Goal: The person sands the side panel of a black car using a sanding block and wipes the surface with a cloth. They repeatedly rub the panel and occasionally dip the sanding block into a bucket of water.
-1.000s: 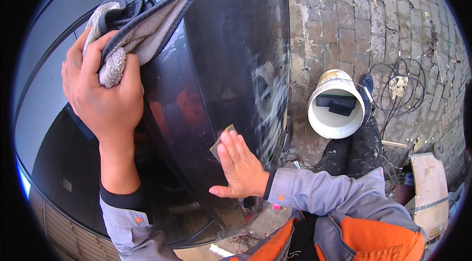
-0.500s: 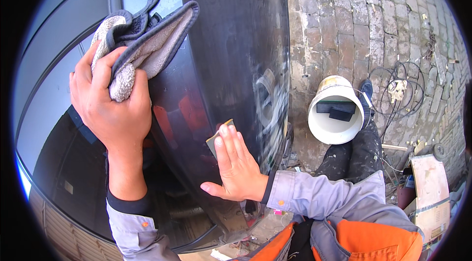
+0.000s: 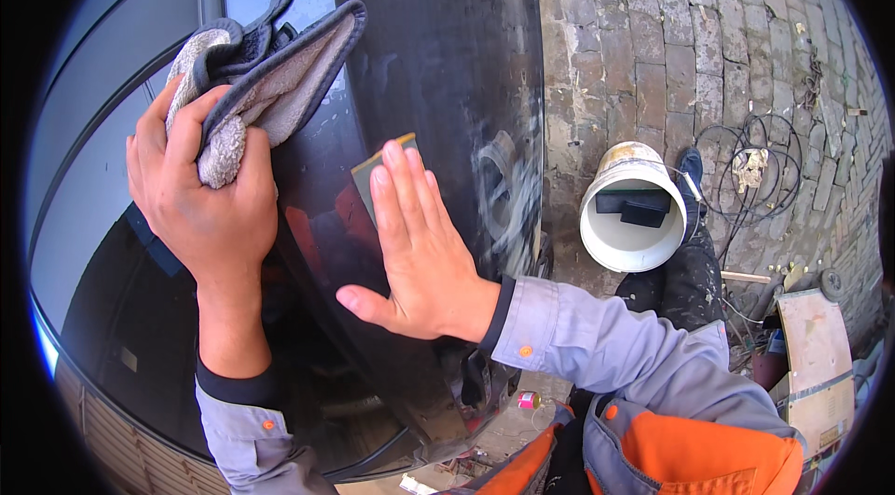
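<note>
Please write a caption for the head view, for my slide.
Left hand gripping a gray cloth, right hand flat over a thin sheet on a dark car body.

Grey sheet [image 3: 364, 180] partly hidden

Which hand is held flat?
The right hand, outstretched over the thin sheet on the dark panel; the left hand curls around the grey cloth.

One head-worn fisheye view looks down at both nearby hands [image 3: 214, 201] [image 3: 424, 276].
</note>
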Action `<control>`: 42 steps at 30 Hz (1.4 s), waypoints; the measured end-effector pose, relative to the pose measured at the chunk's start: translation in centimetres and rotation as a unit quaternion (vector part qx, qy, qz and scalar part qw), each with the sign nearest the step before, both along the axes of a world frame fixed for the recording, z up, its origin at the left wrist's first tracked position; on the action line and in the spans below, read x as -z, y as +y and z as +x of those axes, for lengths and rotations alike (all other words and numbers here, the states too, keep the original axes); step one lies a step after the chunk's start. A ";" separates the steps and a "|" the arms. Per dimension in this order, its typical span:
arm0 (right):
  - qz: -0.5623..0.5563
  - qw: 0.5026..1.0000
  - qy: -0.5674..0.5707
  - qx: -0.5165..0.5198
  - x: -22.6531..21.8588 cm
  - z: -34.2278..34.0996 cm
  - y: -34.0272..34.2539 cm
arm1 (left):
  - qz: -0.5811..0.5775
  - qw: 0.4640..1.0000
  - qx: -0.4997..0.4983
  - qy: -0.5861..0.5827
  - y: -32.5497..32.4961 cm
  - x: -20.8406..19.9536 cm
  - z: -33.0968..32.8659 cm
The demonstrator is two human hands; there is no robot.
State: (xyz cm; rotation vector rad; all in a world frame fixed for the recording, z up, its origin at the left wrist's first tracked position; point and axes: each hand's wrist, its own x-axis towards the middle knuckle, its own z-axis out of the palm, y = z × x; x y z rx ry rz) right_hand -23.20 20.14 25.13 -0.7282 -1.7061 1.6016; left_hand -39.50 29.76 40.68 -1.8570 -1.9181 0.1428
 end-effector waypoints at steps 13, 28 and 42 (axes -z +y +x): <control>-0.025 1.000 -0.019 0.000 -1.2 1.4 -3.5 | -0.010 1.000 -0.015 -0.003 0.1 -0.2 0.5; 0.030 0.996 0.080 0.031 0.3 4.8 -7.4 | -0.013 1.000 -0.021 0.005 0.3 -0.1 0.4; 0.055 0.996 0.072 0.019 1.4 3.9 -4.7 | -0.005 1.000 0.000 0.019 0.4 0.4 0.1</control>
